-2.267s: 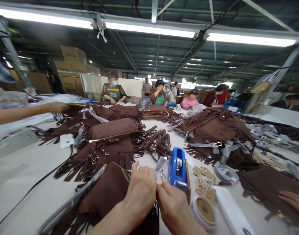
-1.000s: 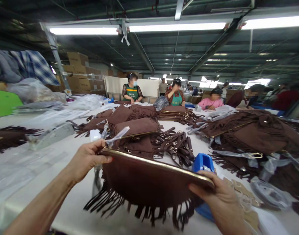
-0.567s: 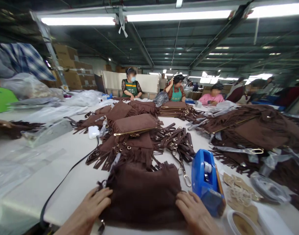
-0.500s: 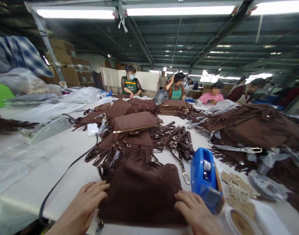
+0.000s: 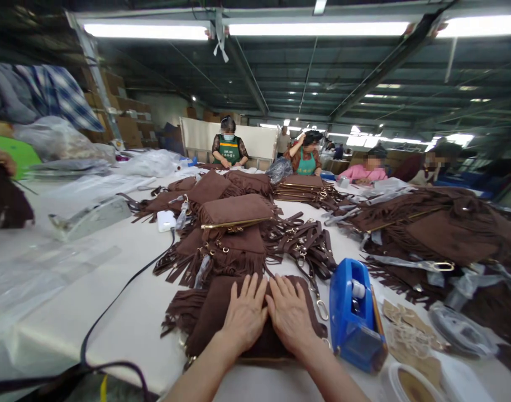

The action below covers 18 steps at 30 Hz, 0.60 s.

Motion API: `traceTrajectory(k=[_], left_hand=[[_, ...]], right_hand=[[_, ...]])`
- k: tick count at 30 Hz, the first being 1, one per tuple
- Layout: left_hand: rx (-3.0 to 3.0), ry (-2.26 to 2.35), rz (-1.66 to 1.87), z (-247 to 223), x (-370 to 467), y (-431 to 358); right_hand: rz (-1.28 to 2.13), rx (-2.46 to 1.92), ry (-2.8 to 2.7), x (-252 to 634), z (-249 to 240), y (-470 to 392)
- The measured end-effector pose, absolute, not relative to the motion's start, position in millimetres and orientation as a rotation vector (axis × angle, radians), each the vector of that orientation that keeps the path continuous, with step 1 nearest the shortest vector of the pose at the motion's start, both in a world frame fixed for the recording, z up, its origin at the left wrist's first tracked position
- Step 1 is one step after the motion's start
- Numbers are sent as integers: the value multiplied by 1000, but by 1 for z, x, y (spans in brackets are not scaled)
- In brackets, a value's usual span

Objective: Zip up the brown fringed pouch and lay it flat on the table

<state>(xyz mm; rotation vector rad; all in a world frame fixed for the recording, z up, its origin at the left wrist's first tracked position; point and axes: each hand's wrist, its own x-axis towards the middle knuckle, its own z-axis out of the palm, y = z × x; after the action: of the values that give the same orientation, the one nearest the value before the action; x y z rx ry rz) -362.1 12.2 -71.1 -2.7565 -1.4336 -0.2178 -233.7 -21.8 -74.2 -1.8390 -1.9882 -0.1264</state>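
Both hands lie flat, side by side, on the brown fringed bag (image 5: 221, 324) at the near edge of the surface (image 5: 125, 312): left hand (image 5: 244, 315) and right hand (image 5: 289, 314), fingers spread and gripping nothing. To smooth it well, press evenly from the middle outward, keeping clear of the blue tape dispenser (image 5: 353, 315) just right of it.
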Motion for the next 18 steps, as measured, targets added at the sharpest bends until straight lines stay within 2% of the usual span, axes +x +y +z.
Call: traceTrajectory(k=[7, 11, 18], left_hand=[[-2783, -1238, -371, -79, -378, -15], [-2764, -1183, -373, -82, -378, -12], [-2670, -1509, -126, -83, -376, -7]], right_hand=[[15, -1571, -2177, -205, -72, -54], [-70, -1542, -2290, -204, -78, -57], [-132, -1978, -2062, -214, -86, -32]])
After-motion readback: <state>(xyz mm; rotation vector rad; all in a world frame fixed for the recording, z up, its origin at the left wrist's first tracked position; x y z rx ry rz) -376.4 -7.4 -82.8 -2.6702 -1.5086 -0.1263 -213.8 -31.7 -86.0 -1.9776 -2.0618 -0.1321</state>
